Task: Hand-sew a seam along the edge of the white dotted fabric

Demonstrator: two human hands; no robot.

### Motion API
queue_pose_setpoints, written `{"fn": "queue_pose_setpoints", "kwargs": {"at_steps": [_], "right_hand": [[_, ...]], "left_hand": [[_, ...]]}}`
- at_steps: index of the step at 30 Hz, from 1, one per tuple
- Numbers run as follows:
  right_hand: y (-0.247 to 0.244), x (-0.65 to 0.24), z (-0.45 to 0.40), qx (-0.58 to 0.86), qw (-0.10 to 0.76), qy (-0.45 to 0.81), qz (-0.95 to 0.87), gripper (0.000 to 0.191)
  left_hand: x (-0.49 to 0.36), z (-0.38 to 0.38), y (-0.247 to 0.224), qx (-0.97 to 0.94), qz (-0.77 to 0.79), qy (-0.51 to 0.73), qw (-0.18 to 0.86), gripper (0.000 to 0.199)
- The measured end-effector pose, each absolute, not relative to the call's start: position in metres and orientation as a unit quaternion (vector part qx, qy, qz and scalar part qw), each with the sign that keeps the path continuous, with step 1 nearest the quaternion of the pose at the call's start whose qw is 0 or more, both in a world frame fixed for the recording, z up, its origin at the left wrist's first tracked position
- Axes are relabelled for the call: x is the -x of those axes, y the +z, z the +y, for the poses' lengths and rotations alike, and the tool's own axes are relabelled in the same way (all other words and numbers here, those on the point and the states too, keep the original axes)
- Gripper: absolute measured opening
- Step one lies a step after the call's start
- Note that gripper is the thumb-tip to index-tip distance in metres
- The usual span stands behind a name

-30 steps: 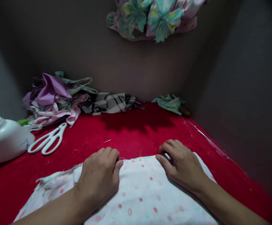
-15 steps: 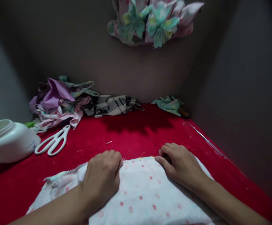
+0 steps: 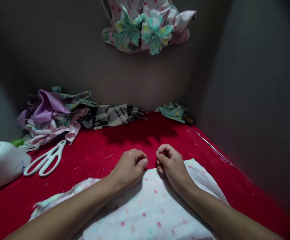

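Note:
A white cloth with pink and red dots [image 3: 145, 203] lies spread on the red surface, its far edge under my hands. My left hand [image 3: 131, 166] is closed at that edge, its curled fingers and thumb on the cloth. Just to the right, my right hand [image 3: 172, 165] is closed in a pinch slightly above the same edge. Whatever sits between its fingertips is too small to make out. Only a narrow gap separates the two hands. Behind the left wrist the cloth's edge looks gathered and frayed.
White-handled scissors [image 3: 46, 160] and a white plastic container [image 3: 5, 163] are at left. Fabric scraps [image 3: 50, 113] pile behind them, beside a plaid cloth [image 3: 112, 115]. A green cloth [image 3: 172, 111] lies at the back. A fabric piece with bows [image 3: 145, 30] hangs above. A thin rod [image 3: 220, 153] lies right.
My hands have come closer together along the cloth's far edge, the left moving right and the right moving left. The view has shifted slightly to the right.

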State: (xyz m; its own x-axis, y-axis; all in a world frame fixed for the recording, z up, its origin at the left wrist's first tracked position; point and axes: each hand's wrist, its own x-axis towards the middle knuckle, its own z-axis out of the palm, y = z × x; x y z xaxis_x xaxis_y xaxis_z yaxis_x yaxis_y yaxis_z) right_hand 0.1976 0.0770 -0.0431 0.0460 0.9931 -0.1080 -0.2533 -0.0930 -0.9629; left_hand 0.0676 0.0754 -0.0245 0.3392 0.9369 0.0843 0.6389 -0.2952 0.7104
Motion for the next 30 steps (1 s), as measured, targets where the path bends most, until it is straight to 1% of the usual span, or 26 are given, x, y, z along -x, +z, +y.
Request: {"fn": "queue_pose_setpoints", "kwargs": {"at_steps": [7, 10, 12, 15, 17, 19, 21, 23, 25, 27, 30], "right_hand": [[-0.044, -0.203, 0.077, 0.499, 0.531, 0.516, -0.45, 0.008], [-0.043, -0.203, 0.077, 0.516, 0.515, 0.482, -0.487, 0.006], [-0.041, -0.204, 0.076, 0.536, 0.497, 0.449, -0.515, 0.005], [-0.038, -0.205, 0.072, 0.553, 0.451, 0.382, -0.586, 0.005], [-0.036, -0.206, 0.068, 0.539, 0.407, 0.358, -0.645, 0.007], [-0.034, -0.206, 0.066, 0.517, 0.362, 0.357, -0.689, 0.007], [-0.034, -0.207, 0.066, 0.502, 0.335, 0.365, -0.709, 0.007], [-0.034, -0.208, 0.068, 0.506, 0.338, 0.379, -0.697, 0.008], [-0.035, -0.21, 0.073, 0.532, 0.362, 0.392, -0.658, 0.009], [-0.036, -0.212, 0.077, 0.561, 0.391, 0.399, -0.611, 0.011], [-0.037, -0.212, 0.081, 0.577, 0.423, 0.401, -0.571, 0.011]], "left_hand": [[-0.068, 0.07, -0.025, -0.786, 0.539, 0.206, 0.221, 0.009], [-0.069, 0.071, -0.028, -0.784, 0.543, 0.2, 0.225, 0.011], [-0.067, 0.074, -0.028, -0.777, 0.542, 0.202, 0.248, 0.013], [-0.063, 0.079, -0.027, -0.76, 0.54, 0.196, 0.304, 0.013], [-0.061, 0.081, -0.027, -0.755, 0.54, 0.187, 0.322, 0.013], [-0.058, 0.081, -0.027, -0.761, 0.542, 0.188, 0.301, 0.014], [-0.057, 0.082, -0.026, -0.777, 0.536, 0.199, 0.262, 0.014], [-0.054, 0.082, -0.025, -0.802, 0.502, 0.217, 0.24, 0.012], [-0.052, 0.084, -0.023, -0.837, 0.445, 0.216, 0.233, 0.02], [-0.048, 0.086, -0.021, -0.874, 0.392, 0.181, 0.221, 0.027], [-0.044, 0.089, -0.017, -0.91, 0.351, 0.115, 0.187, 0.021]]}}
